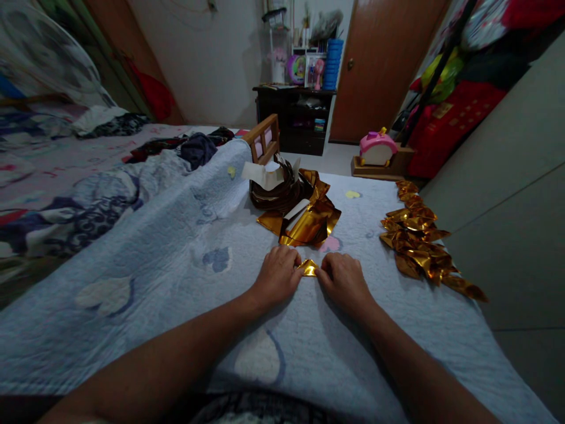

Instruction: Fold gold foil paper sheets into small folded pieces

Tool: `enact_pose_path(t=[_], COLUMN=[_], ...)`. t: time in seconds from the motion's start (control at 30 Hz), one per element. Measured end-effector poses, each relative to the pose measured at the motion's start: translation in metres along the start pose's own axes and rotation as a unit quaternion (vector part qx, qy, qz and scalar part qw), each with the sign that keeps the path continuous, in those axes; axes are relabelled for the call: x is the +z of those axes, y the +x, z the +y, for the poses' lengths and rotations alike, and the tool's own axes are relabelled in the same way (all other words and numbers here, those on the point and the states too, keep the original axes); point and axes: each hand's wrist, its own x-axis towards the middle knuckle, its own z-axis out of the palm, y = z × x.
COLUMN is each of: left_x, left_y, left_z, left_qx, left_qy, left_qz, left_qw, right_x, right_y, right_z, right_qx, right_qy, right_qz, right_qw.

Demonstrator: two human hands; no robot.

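Note:
A small folded piece of gold foil paper [309, 268] lies low over the quilt, between my two hands. My left hand [279, 272] pinches its left end with thumb and fingers. At its right end my right hand [343, 279] is closed on it in the same way. Just beyond my hands rests a loose heap of gold foil sheets [311, 219], some showing a white side. Behind and touching that heap is a dark, rounded stack of paper [276, 191] with pale strips on top.
Several folded gold foil pieces [417, 235] lie in a row along the right edge of the light blue heart-patterned quilt [172, 306]. Rumpled bedding [115, 188] covers the left side. A wooden bed rail [263, 140] and a pink toy-like object [378, 147] stand at the far end.

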Motion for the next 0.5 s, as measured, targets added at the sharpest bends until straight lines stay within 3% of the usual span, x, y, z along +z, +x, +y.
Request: enact_pose_path(t=[0.3,0.5], left_x=[-0.009,-0.011], left_y=[0.001,0.001], left_z=[0.000,0.000], left_qx=[0.024,0.026], left_qy=[-0.224,-0.314], left_qz=[-0.018,-0.035], left_qw=[0.974,0.948], right_x=[-0.003,-0.010], right_y=[0.001,0.002], right_z=[0.013,0.016], right_qx=[-0.056,-0.066], right_qy=[0.142,0.221], right_qz=[0.008,0.009], right_qw=[0.988,0.973])
